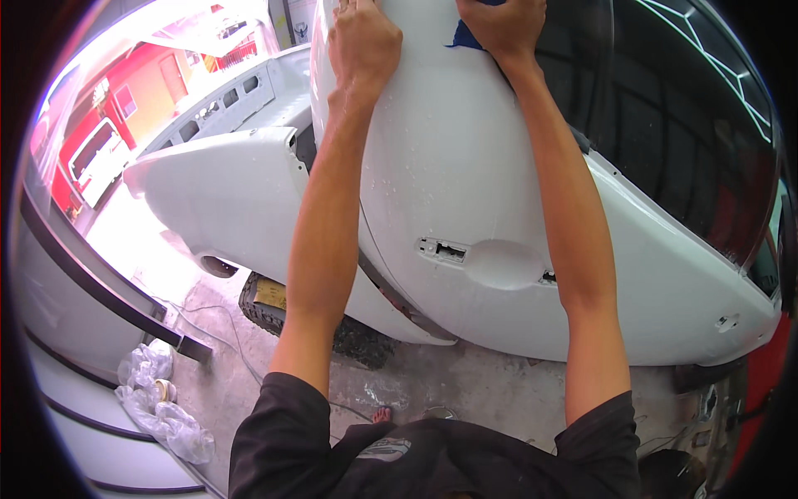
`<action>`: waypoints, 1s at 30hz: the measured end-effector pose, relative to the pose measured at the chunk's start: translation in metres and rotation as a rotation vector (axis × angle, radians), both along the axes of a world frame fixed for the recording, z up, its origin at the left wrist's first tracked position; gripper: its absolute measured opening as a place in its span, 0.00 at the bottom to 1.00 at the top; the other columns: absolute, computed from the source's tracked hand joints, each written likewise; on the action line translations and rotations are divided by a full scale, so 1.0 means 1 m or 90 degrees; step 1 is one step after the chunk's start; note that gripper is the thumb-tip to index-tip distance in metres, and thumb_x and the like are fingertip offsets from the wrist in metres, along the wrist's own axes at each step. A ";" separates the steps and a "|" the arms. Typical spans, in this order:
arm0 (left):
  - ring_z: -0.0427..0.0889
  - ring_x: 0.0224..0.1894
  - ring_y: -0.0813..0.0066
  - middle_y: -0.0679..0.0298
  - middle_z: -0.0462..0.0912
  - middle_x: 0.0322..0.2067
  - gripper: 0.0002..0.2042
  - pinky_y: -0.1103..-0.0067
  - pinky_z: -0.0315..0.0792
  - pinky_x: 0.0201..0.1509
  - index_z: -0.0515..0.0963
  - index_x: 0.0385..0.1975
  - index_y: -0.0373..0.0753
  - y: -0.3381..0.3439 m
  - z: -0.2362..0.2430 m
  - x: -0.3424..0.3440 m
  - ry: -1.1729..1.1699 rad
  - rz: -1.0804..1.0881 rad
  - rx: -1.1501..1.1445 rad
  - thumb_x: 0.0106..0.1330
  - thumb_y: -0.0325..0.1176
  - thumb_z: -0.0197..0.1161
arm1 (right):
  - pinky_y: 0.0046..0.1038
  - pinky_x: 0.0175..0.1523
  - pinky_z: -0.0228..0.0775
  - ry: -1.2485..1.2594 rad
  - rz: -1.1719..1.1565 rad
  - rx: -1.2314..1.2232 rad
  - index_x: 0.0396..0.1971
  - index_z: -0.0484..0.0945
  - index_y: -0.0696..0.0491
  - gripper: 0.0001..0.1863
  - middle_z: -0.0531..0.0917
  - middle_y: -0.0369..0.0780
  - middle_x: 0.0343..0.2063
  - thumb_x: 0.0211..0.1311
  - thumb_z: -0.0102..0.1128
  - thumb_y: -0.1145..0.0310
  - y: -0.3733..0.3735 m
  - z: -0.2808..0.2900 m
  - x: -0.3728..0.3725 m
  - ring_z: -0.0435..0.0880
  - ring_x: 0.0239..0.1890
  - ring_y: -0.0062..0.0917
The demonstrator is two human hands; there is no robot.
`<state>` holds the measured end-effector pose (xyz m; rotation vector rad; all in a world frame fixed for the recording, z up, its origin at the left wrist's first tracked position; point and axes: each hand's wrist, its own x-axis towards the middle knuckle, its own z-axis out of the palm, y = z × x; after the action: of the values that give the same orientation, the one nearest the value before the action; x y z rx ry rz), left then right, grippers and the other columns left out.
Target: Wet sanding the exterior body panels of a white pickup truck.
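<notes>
Both my arms reach up across the white body of a pickup truck (449, 158), which is dotted with water drops. At the upper edge of the picture, my left hand (364, 46) is at the panel's left side. Its fingers are mostly cut off by the frame, so their grip is not plain. My right hand (509, 23) is closed over a blue cloth-like sheet (470, 37), pressed against the panel beside the dark window. Only part of the sheet shows below the hand. Lower on the door are an open handle slot (450, 250) and a rounded recess (503, 264).
The truck's bed side panel (220, 170) juts out at left, above a muddy tyre (266, 303). A dark bar (100, 279), crumpled clear plastic (170, 420) and a cable (229, 341) lie to the left. A dark window (665, 116) fills the right.
</notes>
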<state>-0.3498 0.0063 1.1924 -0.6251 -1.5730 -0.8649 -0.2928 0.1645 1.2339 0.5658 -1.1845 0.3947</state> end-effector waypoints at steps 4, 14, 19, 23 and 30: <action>0.69 0.70 0.42 0.41 0.74 0.64 0.20 0.58 0.64 0.74 0.72 0.60 0.24 0.016 -0.094 0.021 0.062 -0.016 0.022 0.68 0.19 0.51 | 0.34 0.38 0.74 0.003 -0.003 0.003 0.30 0.79 0.54 0.07 0.81 0.43 0.25 0.51 0.68 0.74 0.011 0.000 0.001 0.84 0.29 0.39; 0.69 0.70 0.40 0.39 0.73 0.64 0.20 0.58 0.65 0.73 0.72 0.62 0.25 0.004 -0.107 0.029 0.022 -0.001 0.032 0.70 0.20 0.52 | 0.34 0.38 0.74 0.018 -0.021 0.013 0.28 0.78 0.54 0.06 0.81 0.43 0.25 0.53 0.67 0.74 0.006 -0.001 0.000 0.83 0.29 0.40; 0.72 0.68 0.42 0.40 0.77 0.61 0.19 0.60 0.68 0.71 0.73 0.61 0.25 -0.003 -0.071 0.020 0.023 0.029 0.046 0.71 0.19 0.52 | 0.35 0.39 0.75 0.010 -0.042 0.038 0.30 0.79 0.53 0.07 0.80 0.43 0.26 0.52 0.68 0.73 0.004 0.003 0.003 0.84 0.31 0.41; 0.68 0.71 0.43 0.40 0.75 0.63 0.20 0.61 0.63 0.74 0.72 0.63 0.26 0.002 -0.073 0.010 0.037 0.057 0.029 0.73 0.23 0.51 | 0.36 0.37 0.76 -0.086 -0.171 0.039 0.34 0.80 0.50 0.13 0.81 0.41 0.31 0.52 0.73 0.63 -0.002 -0.006 0.005 0.85 0.32 0.40; 0.60 0.76 0.45 0.45 0.67 0.71 0.24 0.58 0.56 0.78 0.67 0.70 0.30 -0.015 -0.088 0.013 0.050 -0.059 -0.007 0.73 0.25 0.52 | 0.49 0.67 0.56 -0.179 -0.320 0.256 0.49 0.84 0.44 0.24 0.75 0.43 0.55 0.52 0.76 0.51 -0.016 -0.039 0.034 0.66 0.64 0.41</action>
<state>-0.3372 -0.0084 1.1048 -0.7359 -1.4879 -0.8908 -0.2584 0.1488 1.1950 0.5418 -1.6400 -0.2072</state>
